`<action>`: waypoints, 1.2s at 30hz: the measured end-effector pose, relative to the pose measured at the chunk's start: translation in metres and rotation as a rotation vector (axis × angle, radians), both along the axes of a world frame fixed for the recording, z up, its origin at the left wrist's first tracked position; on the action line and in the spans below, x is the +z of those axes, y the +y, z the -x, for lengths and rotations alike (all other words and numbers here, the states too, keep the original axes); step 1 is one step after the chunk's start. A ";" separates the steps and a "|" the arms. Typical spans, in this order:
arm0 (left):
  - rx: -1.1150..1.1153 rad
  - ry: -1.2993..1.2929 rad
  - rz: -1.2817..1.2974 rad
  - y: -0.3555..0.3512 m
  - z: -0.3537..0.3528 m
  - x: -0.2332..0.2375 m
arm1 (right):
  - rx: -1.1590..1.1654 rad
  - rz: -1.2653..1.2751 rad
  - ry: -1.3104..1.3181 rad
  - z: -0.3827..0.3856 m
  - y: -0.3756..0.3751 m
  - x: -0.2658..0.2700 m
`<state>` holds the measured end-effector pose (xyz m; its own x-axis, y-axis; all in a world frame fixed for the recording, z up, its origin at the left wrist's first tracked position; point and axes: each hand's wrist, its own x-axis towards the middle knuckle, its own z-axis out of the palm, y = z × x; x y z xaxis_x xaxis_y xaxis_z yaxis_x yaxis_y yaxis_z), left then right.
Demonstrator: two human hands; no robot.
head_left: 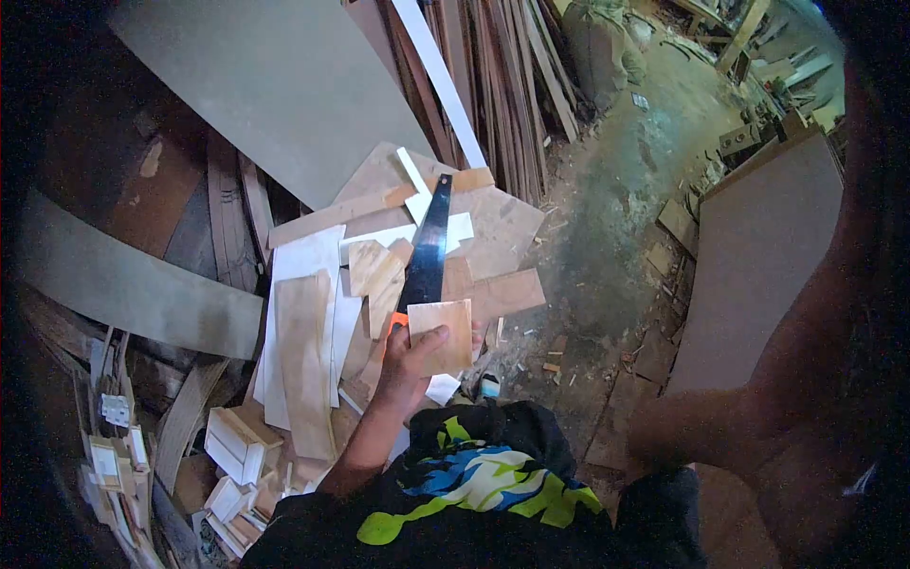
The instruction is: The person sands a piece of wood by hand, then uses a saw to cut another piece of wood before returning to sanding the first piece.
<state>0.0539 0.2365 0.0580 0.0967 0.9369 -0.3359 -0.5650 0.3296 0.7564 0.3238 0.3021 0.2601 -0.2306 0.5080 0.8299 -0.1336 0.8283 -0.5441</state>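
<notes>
My left hand (pixel 406 360) is closed around a small square wooden block (pixel 442 321). The thumb lies across the block's face, and fingertips show past its right edge. Just beyond the block lies a hand saw (pixel 431 248) with a dark blade and an orange handle, resting on scrap boards. The block and my hand partly cover the saw's handle. My right forearm looms large and dim along the right edge, raised close to the camera. The right hand itself is outside the picture.
Wood offcuts (pixel 507 292) and white strips lie under and around the saw. A large grey panel (pixel 275 85) leans at upper left, long planks (pixel 502 66) stand behind. Another big panel (pixel 758 256) leans on the right. Scraps litter the concrete floor (pixel 607 247).
</notes>
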 end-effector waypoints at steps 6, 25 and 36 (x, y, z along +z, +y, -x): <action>0.053 0.049 0.027 0.001 0.000 -0.011 | -0.047 -0.035 0.018 -0.010 -0.004 0.006; -0.001 0.022 -0.017 0.008 0.001 -0.002 | -0.024 -0.131 0.016 -0.029 -0.037 0.046; -0.009 0.051 -0.024 0.006 0.004 -0.008 | -0.289 -0.011 0.065 -0.034 -0.030 0.011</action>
